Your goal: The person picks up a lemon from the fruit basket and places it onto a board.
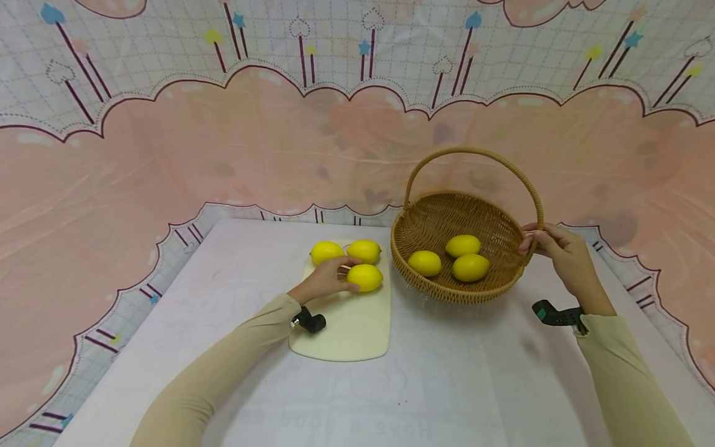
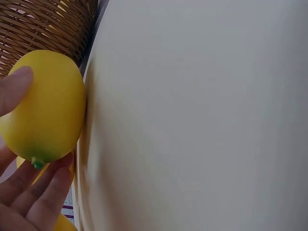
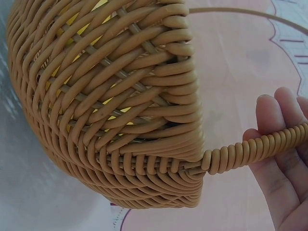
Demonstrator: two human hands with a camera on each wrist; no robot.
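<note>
On the cream cutting board [image 1: 346, 335], my left hand [image 1: 324, 278] holds a yellow lemon [image 1: 365, 278] between thumb and fingers. Seen from the left wrist, the thumb lies on one side of this lemon [image 2: 50, 106] and the fingers curl beneath its green-tipped end. Two more lemons, one at the left [image 1: 326, 252] and one at the right [image 1: 364, 251], lie just behind it on the board. My right hand [image 1: 564, 254] grips the handle [image 3: 260, 149] of a brown wicker basket [image 1: 463, 208] near its right rim. The basket tilts toward me with three lemons [image 1: 471, 267] inside.
A white cloth [image 1: 436, 385] covers the table under the board and basket. A pink and white patterned sheet [image 1: 268, 143] hangs behind and along the sides. The basket's tall handle arches above its rim, right of the board.
</note>
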